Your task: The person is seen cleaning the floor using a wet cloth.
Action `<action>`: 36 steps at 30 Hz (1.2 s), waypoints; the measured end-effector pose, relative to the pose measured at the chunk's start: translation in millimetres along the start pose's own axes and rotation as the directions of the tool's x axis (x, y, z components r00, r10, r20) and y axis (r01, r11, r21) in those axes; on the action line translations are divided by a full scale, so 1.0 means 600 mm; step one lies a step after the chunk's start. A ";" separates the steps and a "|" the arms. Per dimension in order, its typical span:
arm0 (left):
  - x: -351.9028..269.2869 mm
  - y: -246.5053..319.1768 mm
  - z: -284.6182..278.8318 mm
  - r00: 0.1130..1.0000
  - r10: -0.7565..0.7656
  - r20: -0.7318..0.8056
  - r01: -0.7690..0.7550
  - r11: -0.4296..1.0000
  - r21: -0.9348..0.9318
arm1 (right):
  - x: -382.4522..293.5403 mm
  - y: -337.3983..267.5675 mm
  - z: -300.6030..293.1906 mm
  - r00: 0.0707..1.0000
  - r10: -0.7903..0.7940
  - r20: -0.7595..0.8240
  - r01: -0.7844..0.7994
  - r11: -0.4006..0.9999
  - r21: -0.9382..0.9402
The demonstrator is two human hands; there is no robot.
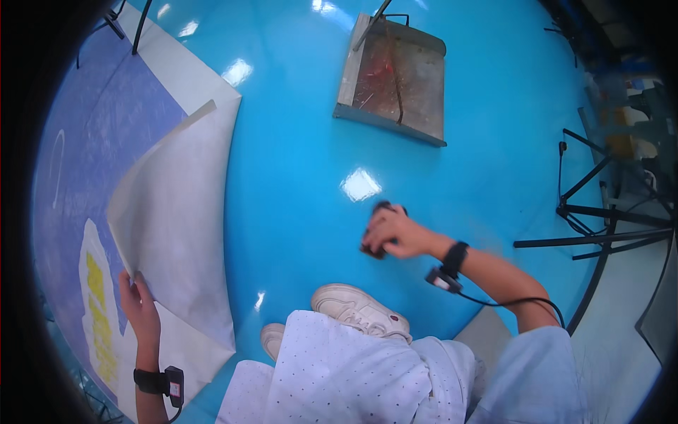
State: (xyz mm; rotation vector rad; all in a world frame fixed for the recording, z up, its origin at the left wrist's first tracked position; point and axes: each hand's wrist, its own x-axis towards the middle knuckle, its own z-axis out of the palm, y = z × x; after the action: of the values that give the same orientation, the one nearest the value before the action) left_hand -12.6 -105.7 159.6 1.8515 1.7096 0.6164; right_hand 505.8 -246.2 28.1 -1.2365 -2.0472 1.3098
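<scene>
At the left, my left hand [139,305] grips the edge of a large sheet [180,212], purple on its face and pale grey on its back, and holds that edge folded over. My right hand [394,233], slightly blurred, is closed around a dark brush-like object [374,251] just above the blue floor [286,175]; its exact kind cannot be told. Beyond the right hand, a metal dustpan [418,79] lies on the floor. Both wrists wear black straps with small cabled devices.
Black metal stand legs [588,212] reach in from the right, and more thin legs [140,29] stand on the sheet at the upper left. My white shoe [355,310] is on the floor in front of me. A grey-white panel [614,297] lies at the lower right.
</scene>
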 end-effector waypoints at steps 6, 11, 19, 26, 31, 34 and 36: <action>0.011 0.034 0.007 0.998 0.001 0.067 -0.011 0.990 0.138 | -0.116 -0.019 -0.007 0.884 0.314 -0.346 -0.220 0.933 0.285; 0.031 0.091 0.026 0.980 0.052 0.191 -0.087 0.980 0.180 | -0.110 0.022 -0.078 0.442 0.450 -0.776 -0.234 0.893 0.384; 0.010 0.170 0.094 0.867 0.274 0.416 -0.303 0.953 0.003 | -0.131 -0.024 0.078 0.908 0.114 -0.403 -0.242 0.929 -0.281; 0.004 0.200 0.095 0.528 0.485 0.697 -0.559 0.816 -0.145 | -0.158 -0.065 0.077 0.892 0.206 -0.401 -0.234 0.972 -0.021; -0.019 0.174 0.060 0.682 0.311 0.661 -0.408 0.913 -0.008 | -0.046 -0.090 -0.165 0.411 -0.284 -0.866 -0.304 0.853 -0.424; -0.063 0.116 0.047 0.780 0.212 0.589 -0.270 0.963 0.010 | 0.054 -0.106 -0.308 0.161 -0.450 -0.879 -0.407 0.781 -0.474; -0.103 0.087 0.025 0.830 0.138 0.541 -0.177 0.984 0.022 | 0.101 -0.080 -0.383 0.216 -0.347 -0.913 -0.428 0.806 -0.408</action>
State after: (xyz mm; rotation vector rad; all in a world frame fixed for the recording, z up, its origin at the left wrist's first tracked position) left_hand 30.7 -170.9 184.9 1.9867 1.2243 0.0666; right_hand 617.2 -86.1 171.8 -1.7162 -1.3065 -0.4021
